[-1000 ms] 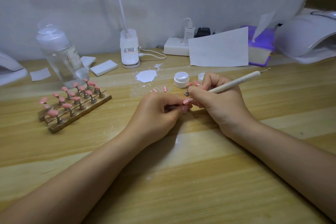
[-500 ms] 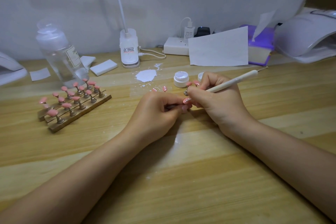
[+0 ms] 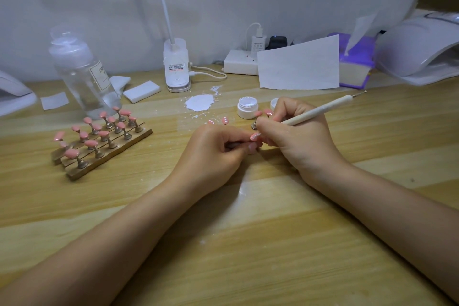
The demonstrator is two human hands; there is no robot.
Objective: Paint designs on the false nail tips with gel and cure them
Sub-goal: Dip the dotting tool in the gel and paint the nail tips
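Note:
My left hand (image 3: pixel 216 149) pinches the stem of a small stand that carries a pink nail tip (image 3: pixel 255 136) with white dots. My right hand (image 3: pixel 295 136) grips a white dotting pen (image 3: pixel 320 110) like a pencil, its working end down at that tip and hidden by my fingers. An open white gel jar (image 3: pixel 247 107) stands just behind my hands, its lid (image 3: pixel 274 104) partly hidden beside it. A wooden holder (image 3: pixel 109 154) at the left carries several pink tips on metal stands. Two dotted pink tips (image 3: pixel 218 121) lie on the desk.
A blob of white gel (image 3: pixel 200 102) is smeared on the desk. A clear bottle (image 3: pixel 83 74), white pads (image 3: pixel 141 91), a clip lamp (image 3: pixel 176 67), a power strip (image 3: pixel 242 64), a paper sheet (image 3: pixel 299 67) and a white curing lamp (image 3: pixel 419 49) line the back.

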